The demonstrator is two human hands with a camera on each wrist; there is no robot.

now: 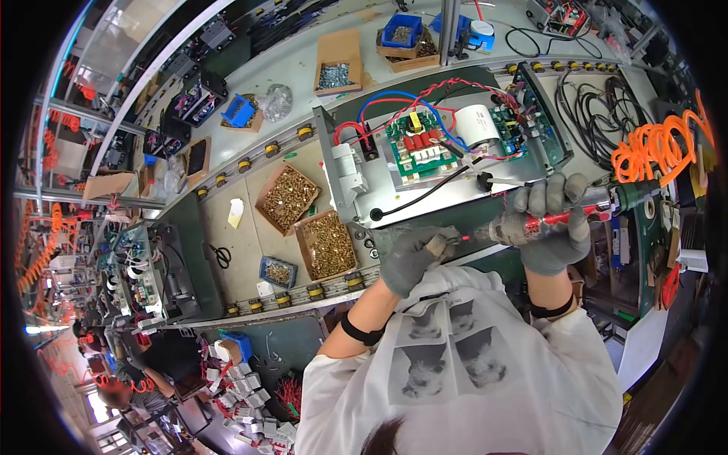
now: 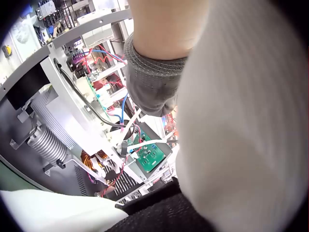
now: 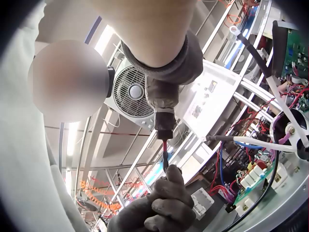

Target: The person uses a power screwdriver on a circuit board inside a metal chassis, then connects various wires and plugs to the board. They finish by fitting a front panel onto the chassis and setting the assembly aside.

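A red and grey power screwdriver (image 1: 540, 222) lies sideways in the grip of my gloved right hand (image 1: 557, 246), in front of an open metal chassis (image 1: 402, 208). My gloved left hand (image 1: 413, 262) meets its tip, fingers curled. In the right wrist view the left hand (image 3: 166, 205) pinches the end of the thin driver bit (image 3: 165, 147); whether a screw sits there I cannot tell. The chassis carries a green circuit board (image 1: 413, 155), a white cylindrical capacitor (image 1: 476, 125) and red, blue and black wires. In the left wrist view a sleeve covers much of the scene.
Cardboard boxes of brass-coloured fasteners (image 1: 327, 246) and a small blue bin (image 1: 277, 271) stand left of the chassis. Scissors (image 1: 221, 256) lie farther left. An orange coiled hose (image 1: 656, 152) hangs at the right, beside black cables (image 1: 599, 114). Roller rails (image 1: 315, 290) edge the bench.
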